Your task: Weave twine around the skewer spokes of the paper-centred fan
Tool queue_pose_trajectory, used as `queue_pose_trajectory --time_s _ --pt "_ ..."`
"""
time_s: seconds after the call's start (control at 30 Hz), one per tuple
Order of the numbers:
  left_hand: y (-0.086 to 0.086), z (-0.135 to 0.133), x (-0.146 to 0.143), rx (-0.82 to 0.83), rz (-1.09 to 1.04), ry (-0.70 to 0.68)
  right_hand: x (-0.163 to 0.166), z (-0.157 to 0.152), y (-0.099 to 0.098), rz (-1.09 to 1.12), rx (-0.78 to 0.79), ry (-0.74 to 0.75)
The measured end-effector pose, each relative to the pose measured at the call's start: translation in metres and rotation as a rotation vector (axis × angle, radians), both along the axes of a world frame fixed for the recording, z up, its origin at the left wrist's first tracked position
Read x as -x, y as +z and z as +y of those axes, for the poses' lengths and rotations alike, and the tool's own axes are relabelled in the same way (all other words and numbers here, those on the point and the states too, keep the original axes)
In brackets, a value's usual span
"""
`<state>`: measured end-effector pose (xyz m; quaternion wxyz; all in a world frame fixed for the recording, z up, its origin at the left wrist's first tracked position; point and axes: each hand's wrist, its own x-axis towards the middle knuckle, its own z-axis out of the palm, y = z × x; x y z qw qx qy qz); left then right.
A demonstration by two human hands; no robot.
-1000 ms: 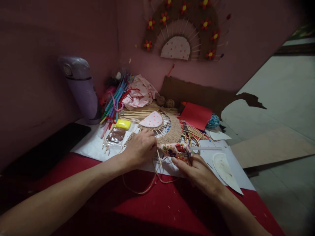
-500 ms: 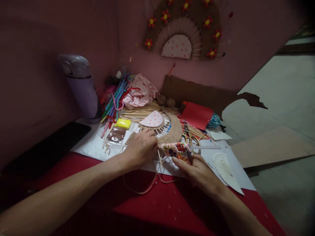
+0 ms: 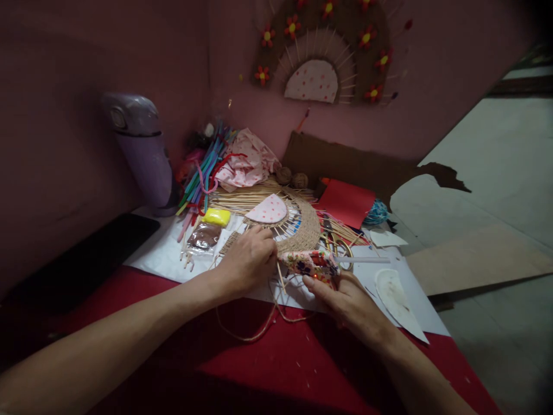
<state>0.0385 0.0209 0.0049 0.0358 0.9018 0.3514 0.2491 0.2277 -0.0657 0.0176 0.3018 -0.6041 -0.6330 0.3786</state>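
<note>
My right hand is wrapped round a hot glue gun covered in floral fabric; a small light glows on it. A pale glue stick juts from its back, and its nose points left toward my left hand. The fingers of that hand are closed at the near edge of a twine-wrapped arch and hide what they pinch. Thin sticks join the arch to a pink dotted half-circle. Loose twine loops below, over the red tablecloth.
Scissors, a red sheet and blue yarn lie to the right. Yellow clay, pipe cleaners and a purple bottle stand or lie left. A finished-looking arch hangs on the wall.
</note>
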Motion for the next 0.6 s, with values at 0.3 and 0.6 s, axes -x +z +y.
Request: queue_pose_trajectory --time_s 0.3,0.6 --pt "0.0015 -0.0009 0.0000 0.000 0.006 0.006 -0.0006 0.0000 -0.0013 -0.005 -0.010 0.026" --pt "0.0015 -0.0011 -0.0002 0.001 0.007 0.008 -0.0013 -0.0007 -0.0033 -0.026 -0.018 0.031"
